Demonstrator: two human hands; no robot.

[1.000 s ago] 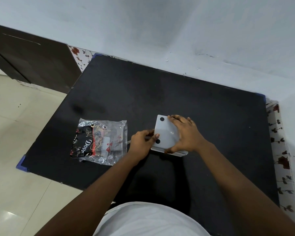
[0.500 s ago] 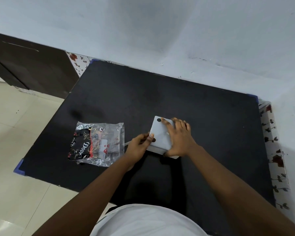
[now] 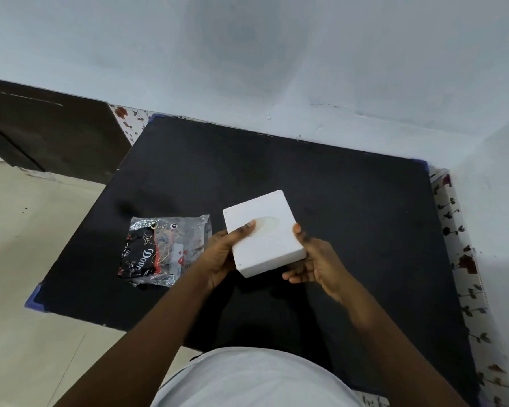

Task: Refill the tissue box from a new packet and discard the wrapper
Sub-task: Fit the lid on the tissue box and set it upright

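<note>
A square white tissue box (image 3: 266, 233) is held just above the black table (image 3: 350, 201), its top with an oval slot facing up. My left hand (image 3: 221, 255) grips its left side, thumb resting on the top by the slot. My right hand (image 3: 315, 264) holds its right side, thumb at the upper right edge and fingers curled beneath. A clear and black plastic wrapper (image 3: 163, 249) with silver edges lies flat on the table to the left of the box. Whether tissues are in the box cannot be seen.
The table stands in a corner, against the pale wall (image 3: 276, 69) at the back and the right. A dark wooden cabinet (image 3: 47, 130) stands at the far left. Light floor tiles (image 3: 27, 259) lie beyond the table's left edge.
The box has been turned over: earlier its underside with black feet faced up on the table, now its slotted top faces up and both hands hold it by the sides.
</note>
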